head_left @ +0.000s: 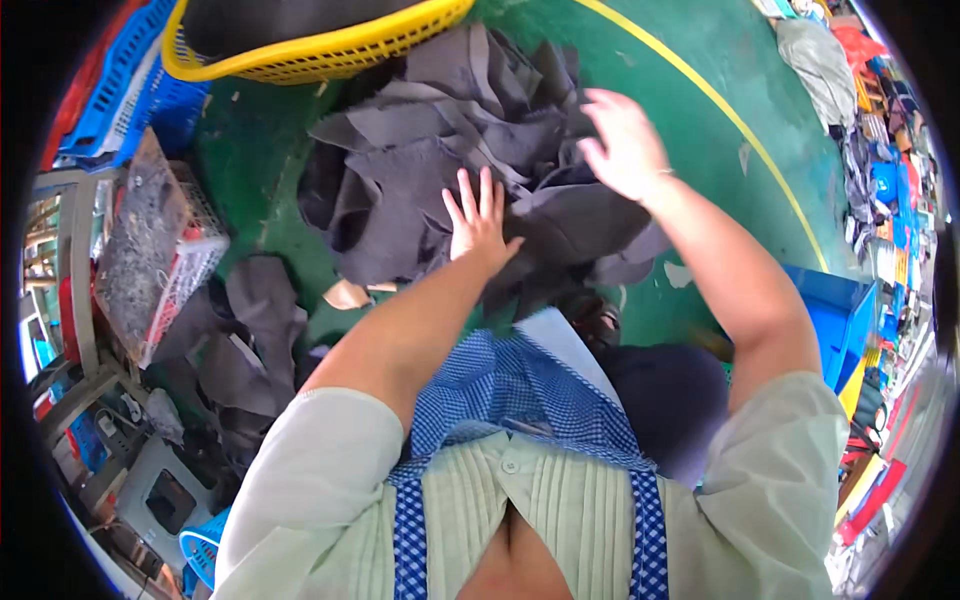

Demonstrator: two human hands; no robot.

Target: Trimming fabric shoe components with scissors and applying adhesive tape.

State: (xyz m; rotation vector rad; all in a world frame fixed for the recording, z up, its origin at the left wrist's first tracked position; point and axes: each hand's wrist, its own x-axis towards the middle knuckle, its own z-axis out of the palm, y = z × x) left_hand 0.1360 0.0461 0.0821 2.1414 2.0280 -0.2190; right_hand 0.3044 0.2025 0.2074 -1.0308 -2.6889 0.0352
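A loose heap of dark grey fabric pieces (400,190) lies on the green floor in front of me. My left hand (479,222) rests on the middle of the heap with its fingers spread, holding nothing. At the heap's right edge is my right hand (624,145), its fingers apart and curving toward the cloth. Whether the right fingertips touch the fabric, I cannot tell. Many of the pieces overlap and hide one another.
A yellow plastic basket (330,58) with dark cloth stands beyond the heap. More grey fabric (262,300) lies at the left, near a white crate (205,225). Blue crates (165,110) are at far left. A blue bin (835,315) stands right. A yellow line (720,100) crosses the floor.
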